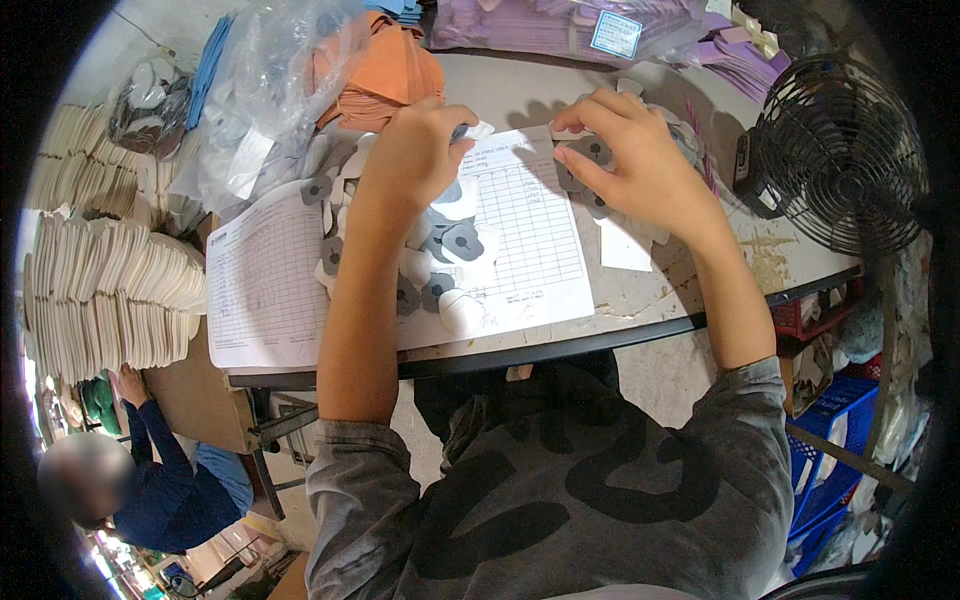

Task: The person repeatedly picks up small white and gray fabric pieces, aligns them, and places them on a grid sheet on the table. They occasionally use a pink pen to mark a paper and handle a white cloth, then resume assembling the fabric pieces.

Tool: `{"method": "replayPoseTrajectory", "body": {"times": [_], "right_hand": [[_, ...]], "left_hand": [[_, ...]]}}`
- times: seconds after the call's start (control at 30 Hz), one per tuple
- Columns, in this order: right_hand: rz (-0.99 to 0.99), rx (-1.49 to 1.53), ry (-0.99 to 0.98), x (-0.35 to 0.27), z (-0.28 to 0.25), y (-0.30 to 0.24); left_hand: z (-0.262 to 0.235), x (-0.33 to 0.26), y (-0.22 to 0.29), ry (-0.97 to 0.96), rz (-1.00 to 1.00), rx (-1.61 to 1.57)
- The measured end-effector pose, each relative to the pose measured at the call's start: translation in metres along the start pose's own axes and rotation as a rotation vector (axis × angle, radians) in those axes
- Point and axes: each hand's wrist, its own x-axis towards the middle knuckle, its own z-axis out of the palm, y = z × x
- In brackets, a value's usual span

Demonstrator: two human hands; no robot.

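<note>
- The left hand (415,155) is curling its fingers shut around a small white piece (478,130), which is poking out at the hand's 3 o'clock.
- The right hand (630,160) is pressing narrowly spread fingertips onto grey-and-white pads (597,150) lying on the table (640,300); it is touching them rather than holding them.
- More cut pads (455,240) are lying heaped at the left hand's 5 o'clock, on a white ruled form sheet (270,290).
- At 12 o'clock, a clear bag of purple pieces (520,25) is carrying a small rectangular white label with a blue border (615,35).
- A black fan (835,150) is standing at 3 o'clock.
- Cream stacks (105,290) are sitting at 9 o'clock.
</note>
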Motion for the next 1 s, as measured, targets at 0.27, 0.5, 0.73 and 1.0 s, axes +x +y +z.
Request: {"method": "replayPoseTrajectory", "body": {"times": [0.27, 0.5, 0.73, 1.0], "right_hand": [[-0.046, 0.172, 0.066, 0.008, -0.002, 0.005], [0.018, 0.409, 0.199, 0.01, 0.001, -0.004], [0.085, 0.392, 0.149, 0.01, 0.01, -0.002], [0.146, 0.403, 0.439, 0.012, 0.007, 0.002]], "left_hand": [[-0.016, 0.006, -0.014, 0.283, 0.148, 0.106], [-0.016, 0.012, 0.013, 0.217, 0.038, -0.477], [-0.012, 0.005, 0.038, 0.006, 0.086, -0.504], [-0.016, 0.008, 0.036, -0.012, -0.002, -0.516]]}}
